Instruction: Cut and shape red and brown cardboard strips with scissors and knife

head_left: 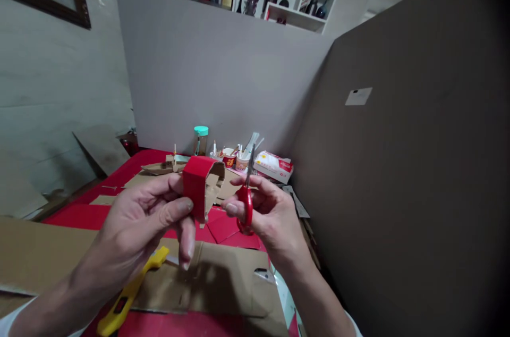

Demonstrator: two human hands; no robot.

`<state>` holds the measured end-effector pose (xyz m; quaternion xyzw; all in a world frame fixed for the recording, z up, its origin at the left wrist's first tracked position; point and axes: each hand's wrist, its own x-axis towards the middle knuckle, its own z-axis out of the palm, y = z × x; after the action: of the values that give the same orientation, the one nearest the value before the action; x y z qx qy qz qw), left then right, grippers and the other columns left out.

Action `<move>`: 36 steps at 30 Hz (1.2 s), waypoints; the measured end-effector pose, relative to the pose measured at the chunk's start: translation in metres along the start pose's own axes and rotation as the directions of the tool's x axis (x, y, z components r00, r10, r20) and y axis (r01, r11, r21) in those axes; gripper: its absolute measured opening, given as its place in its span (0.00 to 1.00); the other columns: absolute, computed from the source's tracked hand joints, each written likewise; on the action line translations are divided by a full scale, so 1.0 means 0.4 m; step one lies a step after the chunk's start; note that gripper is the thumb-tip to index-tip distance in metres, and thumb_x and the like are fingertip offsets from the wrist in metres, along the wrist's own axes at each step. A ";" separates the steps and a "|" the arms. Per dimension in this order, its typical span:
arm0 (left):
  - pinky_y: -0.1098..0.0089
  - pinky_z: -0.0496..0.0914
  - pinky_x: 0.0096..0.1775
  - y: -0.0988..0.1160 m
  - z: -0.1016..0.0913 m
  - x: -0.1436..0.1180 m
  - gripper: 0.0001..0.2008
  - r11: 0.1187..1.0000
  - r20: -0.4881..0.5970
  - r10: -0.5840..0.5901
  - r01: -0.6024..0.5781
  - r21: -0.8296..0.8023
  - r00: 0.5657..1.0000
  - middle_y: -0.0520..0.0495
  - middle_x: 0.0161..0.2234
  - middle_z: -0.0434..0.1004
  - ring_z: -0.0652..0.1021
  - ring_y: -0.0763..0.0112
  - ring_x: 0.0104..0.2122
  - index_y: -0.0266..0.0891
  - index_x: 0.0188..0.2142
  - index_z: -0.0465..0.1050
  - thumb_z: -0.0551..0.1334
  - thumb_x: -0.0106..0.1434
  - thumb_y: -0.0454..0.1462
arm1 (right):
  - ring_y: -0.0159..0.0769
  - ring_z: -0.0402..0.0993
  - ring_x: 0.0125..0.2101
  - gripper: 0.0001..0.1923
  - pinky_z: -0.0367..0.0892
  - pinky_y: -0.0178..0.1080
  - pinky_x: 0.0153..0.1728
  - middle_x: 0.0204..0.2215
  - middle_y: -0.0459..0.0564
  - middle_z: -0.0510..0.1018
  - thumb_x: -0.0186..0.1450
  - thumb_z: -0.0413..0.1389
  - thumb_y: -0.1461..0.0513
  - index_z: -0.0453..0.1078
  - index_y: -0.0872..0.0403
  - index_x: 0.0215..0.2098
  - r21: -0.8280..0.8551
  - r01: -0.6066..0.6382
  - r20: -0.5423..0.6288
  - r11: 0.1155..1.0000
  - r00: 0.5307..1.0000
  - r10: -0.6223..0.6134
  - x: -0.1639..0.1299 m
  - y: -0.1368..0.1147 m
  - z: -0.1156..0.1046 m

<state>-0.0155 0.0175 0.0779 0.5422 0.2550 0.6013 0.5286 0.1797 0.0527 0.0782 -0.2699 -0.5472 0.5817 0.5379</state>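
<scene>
Head camera: a bent, hollow red cardboard piece, brown on its inner side, is held up above the table, in front of the chest. It is pinched by the left hand, with the thumb laid on its red face. Just beside it, red-handled scissors are grasped by the right hand, blades pointed upward; whether the blades are parted cannot be told. Below, a brown cardboard sheet is seen, with a yellow cutter partly hidden by the left forearm. Farther back, on the red table covering, paper cups filled with slender items are flanked by a teal-lidded bottle and a tissue box. Everything is backed by a grey panel.
</scene>
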 end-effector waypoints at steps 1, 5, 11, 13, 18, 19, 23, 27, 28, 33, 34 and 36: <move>0.78 0.75 0.18 -0.001 0.005 0.003 0.05 1.000 0.016 0.023 -0.023 0.000 1.000 0.56 0.24 0.81 0.81 0.74 0.15 0.41 0.34 0.82 0.72 0.65 0.39 | 0.27 0.81 0.27 0.22 0.78 0.29 0.35 0.27 0.41 0.85 0.49 0.78 0.66 0.80 0.50 0.40 0.042 -0.015 0.032 0.999 0.999 0.014 0.003 -0.006 0.000; 0.77 0.76 0.21 -0.010 0.018 0.009 0.06 0.998 0.024 0.001 -0.002 0.062 1.000 0.58 0.29 0.78 0.82 0.73 0.18 0.43 0.34 0.80 0.71 0.65 0.41 | 0.25 0.81 0.33 0.23 0.78 0.28 0.41 0.32 0.38 0.86 0.49 0.75 0.72 0.82 0.47 0.40 0.144 0.030 0.138 0.989 0.989 -0.050 0.004 -0.024 -0.009; 0.74 0.79 0.32 -0.014 0.026 0.005 0.07 0.937 0.056 -0.063 0.040 0.347 0.996 0.53 0.29 0.81 0.84 0.70 0.26 0.44 0.37 0.80 0.66 0.70 0.43 | 0.26 0.75 0.27 0.20 0.73 0.27 0.29 0.29 0.40 0.82 0.51 0.73 0.71 0.81 0.49 0.40 0.033 0.155 -0.024 0.987 0.988 -0.155 -0.007 -0.010 -0.006; 0.73 0.80 0.32 -0.013 0.032 -0.004 0.08 0.918 0.026 -0.044 0.030 0.396 0.999 0.52 0.31 0.83 0.85 0.68 0.26 0.46 0.37 0.80 0.65 0.71 0.43 | 0.26 0.74 0.27 0.18 0.72 0.27 0.29 0.30 0.41 0.82 0.52 0.71 0.71 0.80 0.51 0.39 -0.032 0.191 -0.052 0.981 0.980 -0.193 -0.011 -0.003 -0.001; 0.73 0.81 0.31 -0.019 0.041 -0.024 0.09 0.903 0.031 0.068 -0.075 0.424 0.997 0.53 0.29 0.84 0.85 0.68 0.26 0.48 0.37 0.81 0.62 0.73 0.41 | 0.26 0.77 0.29 0.18 0.73 0.27 0.32 0.32 0.43 0.85 0.53 0.68 0.73 0.81 0.52 0.39 -0.085 0.229 -0.041 0.970 0.972 -0.233 -0.020 -0.008 0.009; 0.73 0.82 0.31 -0.020 0.042 -0.026 0.10 0.900 0.025 0.095 -0.097 0.424 0.995 0.53 0.29 0.84 0.85 0.68 0.26 0.48 0.37 0.80 0.61 0.74 0.40 | 0.26 0.78 0.29 0.18 0.74 0.27 0.32 0.33 0.42 0.85 0.52 0.68 0.73 0.81 0.51 0.39 -0.063 0.222 -0.029 0.973 0.974 -0.224 -0.021 -0.011 0.010; 0.73 0.82 0.31 -0.025 0.047 -0.030 0.07 0.883 0.023 0.181 -0.172 0.438 0.983 0.55 0.30 0.84 0.86 0.68 0.26 0.48 0.37 0.78 0.62 0.73 0.39 | 0.26 0.81 0.32 0.22 0.76 0.25 0.35 0.35 0.40 0.87 0.51 0.72 0.73 0.82 0.47 0.41 0.032 0.197 0.028 0.980 0.980 -0.197 -0.018 -0.014 0.007; 0.73 0.82 0.31 -0.028 0.046 -0.030 0.06 0.851 -0.034 0.223 -0.178 0.494 0.974 0.55 0.29 0.84 0.86 0.68 0.26 0.46 0.37 0.77 0.62 0.72 0.39 | 0.28 0.83 0.36 0.24 0.78 0.27 0.40 0.37 0.39 0.87 0.52 0.73 0.72 0.83 0.44 0.44 0.011 0.214 0.076 0.977 0.974 -0.214 -0.018 -0.021 -0.014; 0.73 0.82 0.31 -0.027 0.044 -0.029 0.06 0.837 -0.033 0.232 -0.182 0.516 0.972 0.55 0.29 0.84 0.86 0.68 0.26 0.46 0.37 0.76 0.62 0.72 0.39 | 0.29 0.83 0.36 0.23 0.79 0.29 0.40 0.38 0.40 0.87 0.53 0.73 0.71 0.83 0.44 0.44 -0.008 0.231 0.077 0.973 0.970 -0.230 -0.020 -0.026 -0.020; 0.74 0.76 0.27 -0.018 0.034 -0.026 0.03 0.671 0.056 0.305 -0.257 0.695 0.951 0.55 0.28 0.81 0.83 0.70 0.24 0.47 0.38 0.73 0.63 0.70 0.36 | 0.28 0.80 0.32 0.22 0.80 0.31 0.36 0.47 0.43 0.86 0.60 0.72 0.68 0.81 0.41 0.50 -0.098 0.274 -0.007 0.957 0.961 -0.276 -0.047 -0.045 -0.025; 0.73 0.74 0.27 -0.016 0.033 -0.027 0.04 0.633 0.078 0.328 -0.280 0.722 0.942 0.55 0.27 0.80 0.82 0.70 0.24 0.47 0.37 0.74 0.63 0.69 0.35 | 0.30 0.81 0.33 0.23 0.80 0.32 0.36 0.47 0.44 0.85 0.60 0.72 0.68 0.81 0.40 0.50 -0.129 0.283 -0.030 0.951 0.957 -0.289 -0.053 -0.047 -0.020; 0.72 0.70 0.29 -0.017 0.033 -0.030 0.06 0.677 0.051 0.333 -0.276 0.682 0.942 0.55 0.26 0.79 0.78 0.71 0.24 0.47 0.35 0.77 0.66 0.66 0.32 | 0.34 0.83 0.37 0.23 0.81 0.33 0.39 0.44 0.43 0.86 0.58 0.74 0.68 0.81 0.41 0.48 -0.192 0.299 -0.075 0.935 0.945 -0.318 -0.060 -0.050 -0.008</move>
<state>-0.0025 0.0051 0.0712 0.7085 0.3834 0.5659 0.1755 0.1959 0.0281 0.0892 -0.2576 -0.6037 0.4238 0.6241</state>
